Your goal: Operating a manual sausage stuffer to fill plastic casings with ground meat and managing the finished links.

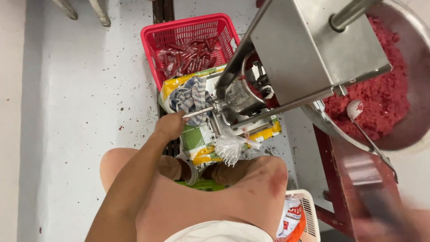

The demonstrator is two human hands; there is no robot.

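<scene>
My left hand (171,125) is closed around the tip of the thin metal nozzle tube (200,111) of a steel sausage stuffer (286,49). The tube sticks out to the left over a yellow, green and white printed sack (197,139). A blue-and-white checked cloth (190,96) lies just above the hand. My right hand (387,224) is a blur at the bottom right beside a dark blurred shape; its grip is unclear. A bunch of white strings (230,148) hangs below the stuffer.
A red plastic basket (150,38) behind the sack holds several dark red sausages (188,54). A large metal bowl (419,40) of red minced meat with a spoon (356,110) sits on a red stand (345,166). My bare knees (264,179) are below. A white basket (309,210) stands by my leg.
</scene>
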